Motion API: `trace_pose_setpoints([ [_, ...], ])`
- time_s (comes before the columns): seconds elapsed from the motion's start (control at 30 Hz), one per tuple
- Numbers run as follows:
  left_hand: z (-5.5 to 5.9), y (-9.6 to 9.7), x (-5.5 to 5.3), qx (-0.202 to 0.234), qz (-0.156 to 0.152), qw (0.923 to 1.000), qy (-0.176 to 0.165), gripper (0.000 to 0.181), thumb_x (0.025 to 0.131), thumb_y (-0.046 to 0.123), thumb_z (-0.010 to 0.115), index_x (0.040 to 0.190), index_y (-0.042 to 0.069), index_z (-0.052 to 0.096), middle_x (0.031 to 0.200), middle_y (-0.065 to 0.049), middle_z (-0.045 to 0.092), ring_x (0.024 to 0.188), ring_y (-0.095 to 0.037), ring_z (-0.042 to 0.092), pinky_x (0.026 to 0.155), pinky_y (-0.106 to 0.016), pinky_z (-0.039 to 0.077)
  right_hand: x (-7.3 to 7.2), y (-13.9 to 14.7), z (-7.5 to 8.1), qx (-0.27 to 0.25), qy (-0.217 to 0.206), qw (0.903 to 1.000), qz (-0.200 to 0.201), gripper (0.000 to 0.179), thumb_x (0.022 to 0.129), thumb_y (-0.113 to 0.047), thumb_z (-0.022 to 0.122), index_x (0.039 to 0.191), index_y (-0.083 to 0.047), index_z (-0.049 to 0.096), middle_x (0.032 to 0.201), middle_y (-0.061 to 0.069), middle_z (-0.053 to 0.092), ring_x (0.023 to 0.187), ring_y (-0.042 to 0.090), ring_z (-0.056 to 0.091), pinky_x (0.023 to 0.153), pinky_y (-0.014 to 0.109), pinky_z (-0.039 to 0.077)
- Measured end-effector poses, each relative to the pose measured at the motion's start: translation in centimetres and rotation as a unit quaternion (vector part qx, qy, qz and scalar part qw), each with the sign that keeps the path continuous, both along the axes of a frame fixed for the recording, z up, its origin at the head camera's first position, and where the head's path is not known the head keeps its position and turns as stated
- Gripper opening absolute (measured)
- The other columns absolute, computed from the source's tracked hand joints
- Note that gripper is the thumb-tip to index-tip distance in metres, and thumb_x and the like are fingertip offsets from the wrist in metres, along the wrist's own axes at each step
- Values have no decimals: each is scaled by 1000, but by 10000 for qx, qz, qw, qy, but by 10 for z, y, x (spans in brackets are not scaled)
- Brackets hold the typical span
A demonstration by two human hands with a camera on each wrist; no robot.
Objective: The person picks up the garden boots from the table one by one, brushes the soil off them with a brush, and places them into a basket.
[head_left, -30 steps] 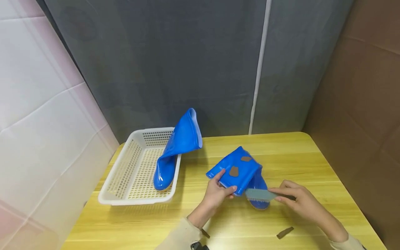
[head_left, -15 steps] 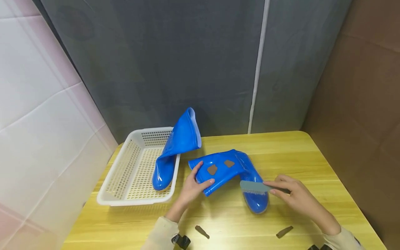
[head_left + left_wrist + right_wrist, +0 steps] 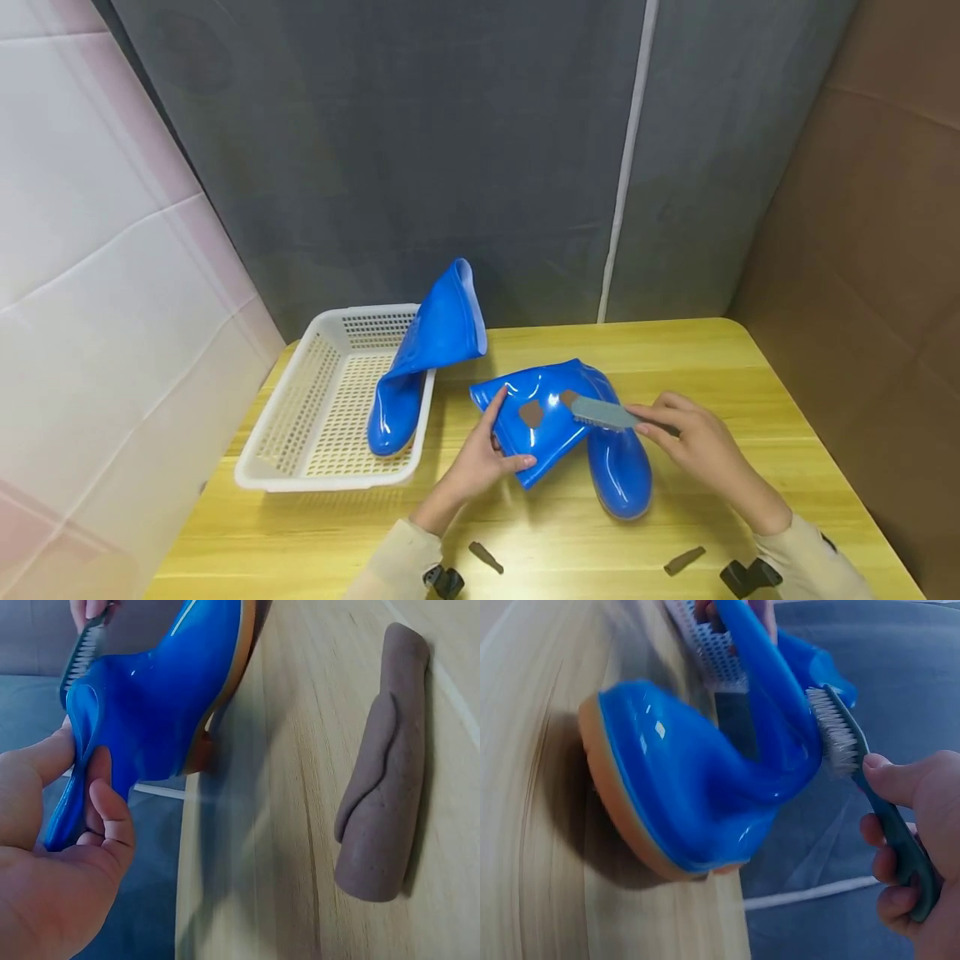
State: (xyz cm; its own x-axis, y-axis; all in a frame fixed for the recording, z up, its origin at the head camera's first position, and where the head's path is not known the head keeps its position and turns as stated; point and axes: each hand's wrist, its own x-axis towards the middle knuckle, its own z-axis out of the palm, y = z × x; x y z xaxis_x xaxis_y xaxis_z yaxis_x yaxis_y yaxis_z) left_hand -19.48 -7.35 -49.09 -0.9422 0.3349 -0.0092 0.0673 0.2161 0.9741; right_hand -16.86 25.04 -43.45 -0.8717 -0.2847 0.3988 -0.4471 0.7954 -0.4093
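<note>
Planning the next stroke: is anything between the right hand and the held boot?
Only the brush, which the right hand grips against or just off the held boot; nothing else visible stands between.

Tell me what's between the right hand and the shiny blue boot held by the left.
A green brush with white bristles, as the right wrist view shows.

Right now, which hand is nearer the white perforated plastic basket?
Left: left hand, gripping the brown-patched glossy blue boot, is right of the basket; right hand, holding the grey-green brush, is farther right.
</note>
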Motion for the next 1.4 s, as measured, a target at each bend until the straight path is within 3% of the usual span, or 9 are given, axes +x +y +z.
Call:
trace_pose_setpoints([
  [0.3,-12,-3,2,-60,-298,9990,316,110,81,13,81,158,39,6,163,-23,18,137,-46,45,101,-46,53,-3,17,-24,228,-768,9967,100,31,89,-21,73,120,-23,74,78,-14,49,67,0,40,56,17,36],
  [0.47,-20,-6,0,112,-403,9989,192,116,82,14,81,156,44,-3,165,-20,10,134,-47,49,99,-46,55,-5,22,-34,236,-708,9972,103,31,89,-21,73,119,-24,73,78,-15,48,65,-1,39,56,16,36],
  [0.63,-23,-3,1,-270,-392,9985,267,123,81,20,82,156,40,-12,165,-21,11,142,-46,40,109,-50,47,-5,23,-36,262,-651,9975,112,31,91,-23,71,121,-26,72,80,-15,49,67,-2,39,56,16,36],
  [0.77,-22,2,1,-556,-318,9971,416,124,80,23,82,157,37,-14,164,-22,16,144,-45,37,111,-52,43,-5,24,-35,183,-622,9979,57,30,93,-25,68,122,-28,71,82,-14,50,68,0,41,56,17,37],
  [1.1,-18,9,-2,-678,-194,9962,502,124,80,24,83,157,36,-14,164,-22,20,144,-45,37,110,-52,44,-11,22,-21,10,-168,9995,267,32,92,-18,69,124,-24,70,85,-11,52,72,1,43,58,17,40],
  [1.4,-16,10,-3,-682,-175,9961,530,123,80,22,82,157,35,-14,162,-23,23,142,-45,39,109,-53,45,-35,10,-5,69,22,9993,357,35,95,-17,66,129,-20,67,92,-5,65,82,7,49,67,22,47],
])
